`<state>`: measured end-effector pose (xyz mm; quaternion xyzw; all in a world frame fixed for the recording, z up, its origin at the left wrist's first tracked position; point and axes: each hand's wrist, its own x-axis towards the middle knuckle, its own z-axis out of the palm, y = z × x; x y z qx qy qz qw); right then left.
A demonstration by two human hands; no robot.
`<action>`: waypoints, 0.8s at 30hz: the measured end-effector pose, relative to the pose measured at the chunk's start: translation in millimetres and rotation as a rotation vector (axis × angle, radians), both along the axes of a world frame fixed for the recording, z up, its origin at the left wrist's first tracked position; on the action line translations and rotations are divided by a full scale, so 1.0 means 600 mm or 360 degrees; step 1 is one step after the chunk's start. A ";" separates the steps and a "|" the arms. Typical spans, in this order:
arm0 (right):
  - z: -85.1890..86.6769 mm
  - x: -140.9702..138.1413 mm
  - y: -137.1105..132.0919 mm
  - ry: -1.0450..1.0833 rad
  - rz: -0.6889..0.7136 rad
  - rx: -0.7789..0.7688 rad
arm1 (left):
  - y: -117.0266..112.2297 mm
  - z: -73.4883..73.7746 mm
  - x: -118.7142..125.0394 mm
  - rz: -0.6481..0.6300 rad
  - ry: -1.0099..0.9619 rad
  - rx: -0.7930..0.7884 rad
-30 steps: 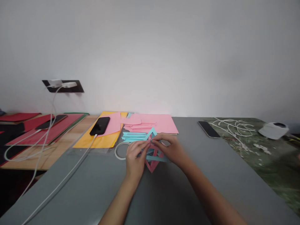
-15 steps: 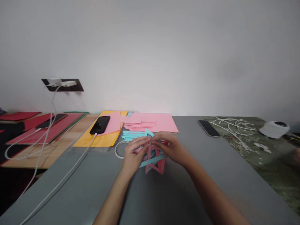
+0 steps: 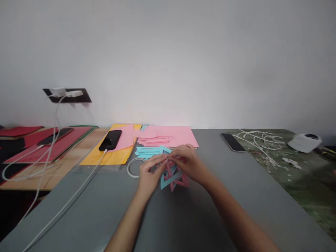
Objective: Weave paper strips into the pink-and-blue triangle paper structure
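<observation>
Just below the frame's centre, left hand (image 3: 149, 174) and right hand (image 3: 191, 163), fingertips closed, pinch the pink-and-blue paper lattice (image 3: 170, 181), likely light and easily creased, best held at its corners.

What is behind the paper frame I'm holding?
Behind the paper frame: blue strips and pink paper. What the left hand and right hand cover there can't be seen.

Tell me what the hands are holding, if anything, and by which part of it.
The left hand and right hand pinch a pink-and-blue paper frame near its top; the fingers hide the exact spot.
</observation>
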<state>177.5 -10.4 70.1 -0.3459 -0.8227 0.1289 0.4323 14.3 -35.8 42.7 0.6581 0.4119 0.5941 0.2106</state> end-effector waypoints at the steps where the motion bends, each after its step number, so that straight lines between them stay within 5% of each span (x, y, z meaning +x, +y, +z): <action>1: 0.000 -0.001 -0.001 0.0020 -0.0010 -0.0012 | 0.000 0.001 0.000 -0.0003 -0.0008 -0.0010; 24: 0.001 -0.001 -0.004 -0.0204 -0.0046 0.0010 | 0.006 -0.025 0.011 -0.0045 -0.0227 -0.0156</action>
